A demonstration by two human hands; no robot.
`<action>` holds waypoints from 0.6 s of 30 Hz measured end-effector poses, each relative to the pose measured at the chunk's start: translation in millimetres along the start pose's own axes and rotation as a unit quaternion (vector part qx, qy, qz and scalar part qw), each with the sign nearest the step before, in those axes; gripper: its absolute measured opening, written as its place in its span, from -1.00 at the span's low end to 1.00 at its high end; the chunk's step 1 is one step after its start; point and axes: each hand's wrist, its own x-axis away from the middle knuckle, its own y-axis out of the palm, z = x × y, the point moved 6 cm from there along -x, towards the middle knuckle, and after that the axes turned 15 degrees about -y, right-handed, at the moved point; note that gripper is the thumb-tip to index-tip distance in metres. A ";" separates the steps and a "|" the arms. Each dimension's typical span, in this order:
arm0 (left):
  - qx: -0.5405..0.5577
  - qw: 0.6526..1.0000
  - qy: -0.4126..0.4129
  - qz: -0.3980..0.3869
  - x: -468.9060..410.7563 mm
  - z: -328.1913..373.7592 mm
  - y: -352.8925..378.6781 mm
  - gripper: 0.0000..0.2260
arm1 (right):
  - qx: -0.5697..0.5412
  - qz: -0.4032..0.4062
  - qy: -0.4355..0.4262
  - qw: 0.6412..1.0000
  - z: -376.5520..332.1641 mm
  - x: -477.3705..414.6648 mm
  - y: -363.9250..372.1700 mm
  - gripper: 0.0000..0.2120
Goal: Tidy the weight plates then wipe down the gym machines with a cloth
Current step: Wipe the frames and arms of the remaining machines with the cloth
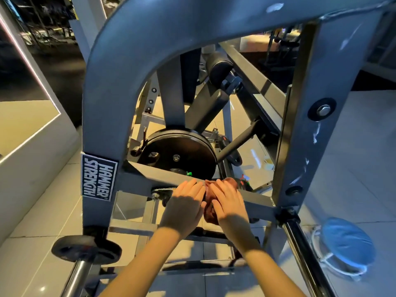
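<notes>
The brown cloth lies on the grey cross bar of the Hammer Strength machine frame, low down in the middle of the view. The 2 hands sit side by side on it. The right hand lies on top of the cloth with its fingers stretched out flat. It presses down and does not squeeze. The left hand is flat too, with straight fingers on the bar, and its edge touches the cloth. I think both hands are flat so they can push hard and slide the cloth along the metal. A bit of cloth hangs down between the 2 hands and a bit sticks out past the right fingertips, so it is bunched up, not spread out. I cannot tell if the right thumb hooks under it. The wiping part looks under way, and this bar is the piece being cleaned. One small weight plate sits on a shiny peg at the bottom left, out of the way, as a tidy plate should. Behind the bar is a big black disc with bolts in it. A blue face mask hangs at the right side, apart from the hands.
</notes>
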 end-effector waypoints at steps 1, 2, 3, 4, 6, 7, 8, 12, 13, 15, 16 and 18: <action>-0.002 1.000 0.000 0.001 0.3 2.2 2.0 -0.65 | 0.019 -0.014 0.025 0.999 25.4 6.1 -0.7 -0.54; -0.004 1.000 -0.001 0.011 1.2 3.1 4.3 -0.65 | 0.048 -0.035 0.057 0.997 48.5 11.8 -3.8 -0.58; -0.004 1.000 -0.005 0.018 1.1 4.1 5.3 -0.64 | 0.086 -0.065 0.090 0.990 64.8 17.6 -4.6 -0.61; -0.003 1.000 -0.007 0.030 0.8 5.3 5.9 -0.63 | 0.121 -0.092 0.118 0.981 69.0 20.0 -4.4 -0.58; -0.004 0.999 -0.006 0.047 -0.2 10.1 7.0 -0.62 | 0.106 -0.055 0.140 0.983 55.7 23.7 -1.7 -0.58; -0.005 0.998 -0.004 0.055 -0.5 13.0 7.7 -0.62 | 0.076 -0.002 0.126 0.989 45.8 24.6 -3.6 -0.60; -0.007 0.998 -0.001 0.064 -0.6 15.7 9.1 -0.62 | 0.037 0.031 0.111 0.993 38.0 26.2 -5.1 -0.60; -0.002 0.997 0.010 0.078 -1.5 22.1 16.8 -0.61 | 0.063 -0.067 0.077 0.993 70.7 34.5 -13.6 -0.53; -0.002 0.997 0.011 0.078 -1.7 24.0 18.4 -0.61 | 0.074 -0.084 0.111 0.987 85.7 38.7 -15.5 -0.53; -0.001 0.997 0.007 0.081 -2.1 28.1 21.3 -0.62 | 0.093 -0.076 0.162 0.979 97.3 45.6 -18.2 -0.53; 0.000 0.997 0.003 0.082 -2.3 30.5 22.9 -0.62 | 0.104 -0.073 0.154 0.980 97.4 45.7 -15.9 -0.54; 0.004 0.997 -0.004 0.083 -2.5 36.0 27.0 -0.61 | 0.113 -0.051 0.136 0.983 89.6 45.4 -17.5 -0.56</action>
